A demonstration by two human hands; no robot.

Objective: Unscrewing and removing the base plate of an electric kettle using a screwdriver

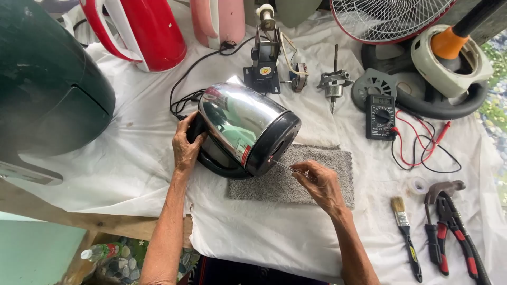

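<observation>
We're gripping steel kettle [244,129] w/ left hand [186,145], on its side over grey mat [311,179]; right hand [319,182] pinching thin screwdriver [281,165] at black base.

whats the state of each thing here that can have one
kettle: lying on its side, base toward the grey mat
left hand: gripping the kettle's handle end
right hand: holding a thin screwdriver, tip at the base
multimeter: leads plugged in, display unreadable
pliers: lying shut
</observation>
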